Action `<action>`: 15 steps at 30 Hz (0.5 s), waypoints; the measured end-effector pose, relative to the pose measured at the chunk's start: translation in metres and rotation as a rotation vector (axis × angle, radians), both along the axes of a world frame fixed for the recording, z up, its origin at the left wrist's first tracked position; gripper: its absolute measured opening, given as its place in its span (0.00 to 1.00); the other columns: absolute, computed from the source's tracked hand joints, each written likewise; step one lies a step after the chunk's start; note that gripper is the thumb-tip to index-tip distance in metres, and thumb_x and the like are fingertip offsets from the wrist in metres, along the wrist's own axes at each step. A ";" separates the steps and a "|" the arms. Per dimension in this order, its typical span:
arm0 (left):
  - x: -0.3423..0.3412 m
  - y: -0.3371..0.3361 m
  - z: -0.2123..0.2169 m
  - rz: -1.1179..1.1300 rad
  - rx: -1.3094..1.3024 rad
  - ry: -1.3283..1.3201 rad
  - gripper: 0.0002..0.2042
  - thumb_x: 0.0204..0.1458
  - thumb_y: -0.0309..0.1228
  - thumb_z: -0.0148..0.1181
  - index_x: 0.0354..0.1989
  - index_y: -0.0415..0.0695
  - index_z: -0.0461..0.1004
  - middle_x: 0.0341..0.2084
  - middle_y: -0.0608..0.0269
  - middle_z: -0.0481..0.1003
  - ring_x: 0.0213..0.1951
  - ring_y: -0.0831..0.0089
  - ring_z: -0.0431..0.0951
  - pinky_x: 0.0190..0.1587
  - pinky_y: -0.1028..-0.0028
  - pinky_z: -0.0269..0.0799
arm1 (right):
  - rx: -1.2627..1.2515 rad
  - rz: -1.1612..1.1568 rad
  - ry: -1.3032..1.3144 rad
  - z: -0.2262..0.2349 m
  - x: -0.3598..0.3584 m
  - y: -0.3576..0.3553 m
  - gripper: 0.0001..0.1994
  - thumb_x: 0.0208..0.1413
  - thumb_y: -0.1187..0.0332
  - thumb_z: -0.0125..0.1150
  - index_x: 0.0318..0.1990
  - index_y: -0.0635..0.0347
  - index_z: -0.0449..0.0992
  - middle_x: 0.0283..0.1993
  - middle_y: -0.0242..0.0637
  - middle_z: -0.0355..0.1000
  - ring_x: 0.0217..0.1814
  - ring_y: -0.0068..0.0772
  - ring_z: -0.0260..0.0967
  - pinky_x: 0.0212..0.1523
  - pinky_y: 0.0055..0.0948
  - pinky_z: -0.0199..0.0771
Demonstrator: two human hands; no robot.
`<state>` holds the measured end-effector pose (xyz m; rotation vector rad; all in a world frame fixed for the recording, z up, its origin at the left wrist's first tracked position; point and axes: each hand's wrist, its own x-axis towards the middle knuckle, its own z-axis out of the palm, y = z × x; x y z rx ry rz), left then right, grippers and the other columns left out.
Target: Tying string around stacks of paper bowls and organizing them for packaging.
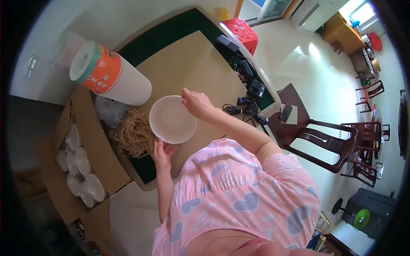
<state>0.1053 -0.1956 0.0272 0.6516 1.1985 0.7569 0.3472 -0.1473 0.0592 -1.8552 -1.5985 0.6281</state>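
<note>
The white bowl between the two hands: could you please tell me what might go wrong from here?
The stack near the bowl is tall, so a bump might topple it. The tan strands lie close to the left hand and could catch on it. The right forearm might snag the nearby cables.

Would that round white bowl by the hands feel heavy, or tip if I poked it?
Probably light: the bowl looks empty. Its thin-looking rim might bend if squeezed. A poke could tip it, unless the left hand at its side steadies it.

Bowl (171, 120) between left grip (162, 154) and right grip (198, 105)
</note>
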 end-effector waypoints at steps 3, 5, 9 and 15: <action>0.001 0.006 -0.003 0.056 -0.014 0.009 0.25 0.58 0.48 0.48 0.61 0.52 0.59 0.50 0.66 0.68 0.47 0.73 0.70 0.44 0.67 0.71 | 0.023 0.022 0.065 0.002 0.005 0.004 0.07 0.52 0.69 0.54 0.37 0.60 0.68 0.31 0.45 0.73 0.33 0.48 0.72 0.35 0.41 0.72; 0.000 0.009 -0.006 0.063 -0.018 -0.007 0.25 0.58 0.50 0.47 0.61 0.53 0.59 0.51 0.66 0.67 0.48 0.72 0.70 0.45 0.67 0.71 | 0.029 0.089 0.152 0.015 0.017 0.005 0.08 0.52 0.70 0.54 0.39 0.59 0.69 0.30 0.45 0.74 0.31 0.46 0.73 0.32 0.38 0.73; -0.002 0.010 -0.016 0.048 0.068 0.057 0.27 0.59 0.50 0.44 0.64 0.54 0.54 0.54 0.64 0.65 0.49 0.69 0.70 0.48 0.66 0.70 | 0.070 0.151 0.259 0.050 0.041 0.010 0.09 0.51 0.70 0.56 0.41 0.60 0.71 0.28 0.40 0.72 0.28 0.33 0.72 0.29 0.30 0.71; 0.003 0.007 -0.017 0.089 0.072 0.082 0.31 0.58 0.46 0.50 0.66 0.46 0.49 0.52 0.56 0.65 0.46 0.65 0.71 0.41 0.68 0.71 | 0.163 -0.108 0.293 0.094 0.103 0.023 0.11 0.53 0.74 0.57 0.44 0.56 0.69 0.31 0.30 0.70 0.29 0.19 0.66 0.23 0.20 0.66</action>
